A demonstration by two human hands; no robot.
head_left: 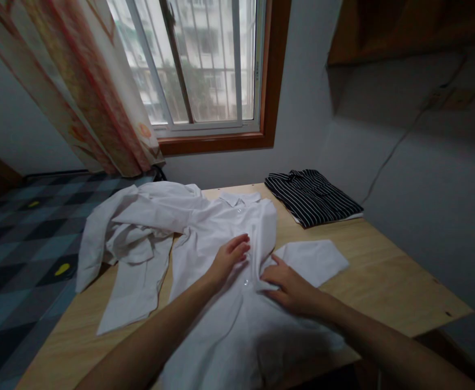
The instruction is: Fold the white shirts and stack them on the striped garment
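A white button-up shirt point(216, 233) lies spread over the wooden table, its collar toward the window. One sleeve stretches out to the left, and the right side is partly folded inward, with a sleeve end sticking out to the right. Over the shirt's middle, my left hand point(229, 259) is open, fingers apart and pointing right, near the row of buttons. My right hand point(286, 284) has its fingers closed on the folded fabric at the shirt's right side. More white cloth point(135, 292) lies at the table's left edge, partly beneath the left sleeve.
A black-and-white striped garment point(312, 197) lies folded at the table's point(399, 276) back right. A bed with a checked cover point(30, 233) is on the left. Behind are a window point(208, 70) and a curtain point(83, 81). A cable point(395, 149) hangs down the right wall.
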